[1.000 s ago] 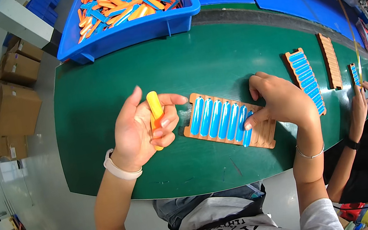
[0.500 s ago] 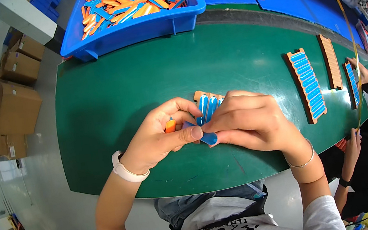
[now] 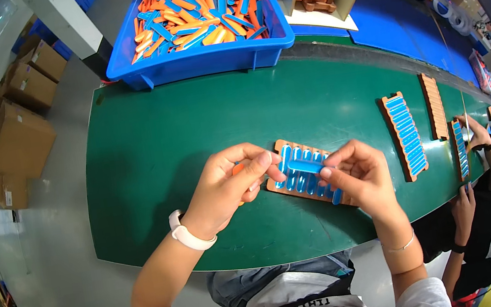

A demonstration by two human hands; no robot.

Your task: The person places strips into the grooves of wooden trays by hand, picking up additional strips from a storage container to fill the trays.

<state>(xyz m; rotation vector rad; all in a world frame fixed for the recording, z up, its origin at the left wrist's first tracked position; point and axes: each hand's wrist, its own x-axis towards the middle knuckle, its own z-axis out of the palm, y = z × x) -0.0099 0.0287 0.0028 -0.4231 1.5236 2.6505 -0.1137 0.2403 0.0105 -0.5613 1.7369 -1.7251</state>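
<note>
My right hand (image 3: pixel 362 177) pinches a glossy blue round-ended strip (image 3: pixel 306 166) between thumb and fingers. The strip points left toward my left hand (image 3: pixel 228 184), which is closed. Orange bits of a strip (image 3: pixel 237 169) show between its fingers; most of that piece is hidden. Whether the left thumb and fingertip also pinch something thin I cannot make out. Just below the held strip lies a brown grooved tray (image 3: pixel 276 186) with blue strips side by side in its grooves. My right hand covers part of its right end.
A blue bin (image 3: pixel 207 64) heaped with orange and blue strips stands at the back of the green table (image 3: pixel 148 142). To the right lie a filled tray (image 3: pixel 405 136), a bare grooved tray (image 3: pixel 434 106) and another filled tray (image 3: pixel 461 150), near other people's hands (image 3: pixel 479 134).
My hands have moved apart. The blue strip, bent between both hands before, is now straight in my right hand. More of the tray beneath shows, and the whole view has shifted.
</note>
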